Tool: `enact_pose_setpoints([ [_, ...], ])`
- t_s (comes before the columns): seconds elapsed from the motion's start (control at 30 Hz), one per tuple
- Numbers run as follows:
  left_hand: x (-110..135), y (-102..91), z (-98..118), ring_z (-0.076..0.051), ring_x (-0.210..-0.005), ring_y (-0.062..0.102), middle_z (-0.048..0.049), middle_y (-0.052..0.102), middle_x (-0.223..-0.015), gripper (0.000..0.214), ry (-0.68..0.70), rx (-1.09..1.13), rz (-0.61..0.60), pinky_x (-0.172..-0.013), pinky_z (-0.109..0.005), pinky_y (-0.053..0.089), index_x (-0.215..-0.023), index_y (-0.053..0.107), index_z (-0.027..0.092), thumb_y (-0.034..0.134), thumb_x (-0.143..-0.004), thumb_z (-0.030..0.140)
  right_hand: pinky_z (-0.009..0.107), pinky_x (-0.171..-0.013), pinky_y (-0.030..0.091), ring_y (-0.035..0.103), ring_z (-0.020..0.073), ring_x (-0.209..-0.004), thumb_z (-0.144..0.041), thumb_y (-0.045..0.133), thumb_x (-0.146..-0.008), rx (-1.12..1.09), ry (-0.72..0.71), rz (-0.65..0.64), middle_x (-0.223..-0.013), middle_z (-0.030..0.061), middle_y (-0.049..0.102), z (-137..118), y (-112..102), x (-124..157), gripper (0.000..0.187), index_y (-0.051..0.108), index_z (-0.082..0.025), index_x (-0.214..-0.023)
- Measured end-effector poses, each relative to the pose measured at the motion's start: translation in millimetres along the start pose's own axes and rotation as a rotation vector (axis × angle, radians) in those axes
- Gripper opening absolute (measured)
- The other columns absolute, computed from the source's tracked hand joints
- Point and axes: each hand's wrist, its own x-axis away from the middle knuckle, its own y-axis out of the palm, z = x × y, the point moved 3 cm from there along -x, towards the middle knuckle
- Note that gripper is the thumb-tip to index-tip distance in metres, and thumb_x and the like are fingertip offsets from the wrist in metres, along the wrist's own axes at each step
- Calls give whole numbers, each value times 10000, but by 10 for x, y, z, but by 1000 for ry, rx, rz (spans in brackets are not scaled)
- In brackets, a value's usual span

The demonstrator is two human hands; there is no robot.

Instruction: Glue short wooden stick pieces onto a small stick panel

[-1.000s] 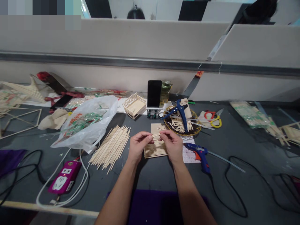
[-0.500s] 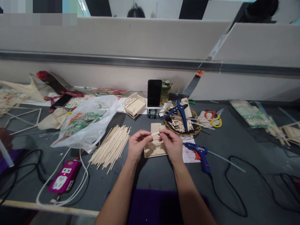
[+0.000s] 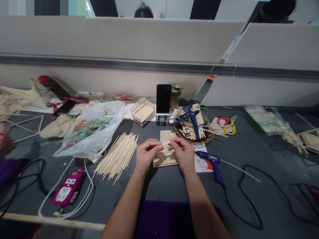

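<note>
Hardly moved: L hand & R hand, grip pinched on thin pale stick.

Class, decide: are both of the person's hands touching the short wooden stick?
Touching. The head view shows the left hand and right hand each pinching an end of the short wooden stick.

**Around the stick panel**

The flat panel of glued pale wooden sticks lies on the dark table. Just above it, the left hand and right hand pinch a short pale wooden stick between them. Left of the panel lies a loose bundle of long pale sticks, with a clear plastic bag farther left. Right of the panel lies a blue glue gun. Behind it to the right sits a round wicker basket, and straight behind stands a black phone.
</note>
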Motion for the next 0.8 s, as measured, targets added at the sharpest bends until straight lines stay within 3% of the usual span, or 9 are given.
enact_pose_setpoints([
  [0.23, 8, -1, -86, -132, -691, 634, -32, 705, -789, 276, -133, 115, 71, -688, -257, 524, -844, 718, 173, 809, -598, 258, 246, -585, 501, 582, 108, -572, -279, 687, -732, -63, -29, 2, -658, -24, 619, -8, 19, 15, 108, 661, -197, -796],
  [0.43, 11, -1, -44, -127, -695, 628, -26, 695, -782, 216, -77, 57, 66, -682, -242, 517, -797, 727, 171, 800, -614, 259, 238, -593, 492, 585, 104, -584, -276, 675, -750, -64, -50, -31, -670, -24, 617, -36, 27, 24, 93, 655, -198, -796],
  [0.57, -6, -16, -47, -126, -697, 622, -30, 686, -817, 208, -65, 22, 33, -668, -247, 513, -820, 729, 176, 778, -638, 263, 221, -558, 464, 575, 96, -552, -274, 684, -746, -53, -62, 20, -639, -33, 603, 5, -8, 5, 100, 637, -187, -761],
  [0.67, -57, -148, -22, -124, -705, 613, -28, 677, -824, 190, 8, -49, 143, -662, -246, 506, -818, 722, 177, 759, -649, 256, 213, -554, 449, 571, 92, -545, -280, 682, -751, -87, -62, 104, -614, -42, 597, 43, -60, -17, 112, 628, -183, -772],
  [0.8, -189, -557, 177, -136, -722, 614, -25, 675, -793, 175, 180, -259, 436, -698, -266, 506, -829, 705, 163, 708, -680, 255, 212, -540, 440, 564, 90, -530, -291, 695, -736, -139, -43, 140, -611, -46, 586, 59, -82, -32, 139, 623, -179, -775],
])
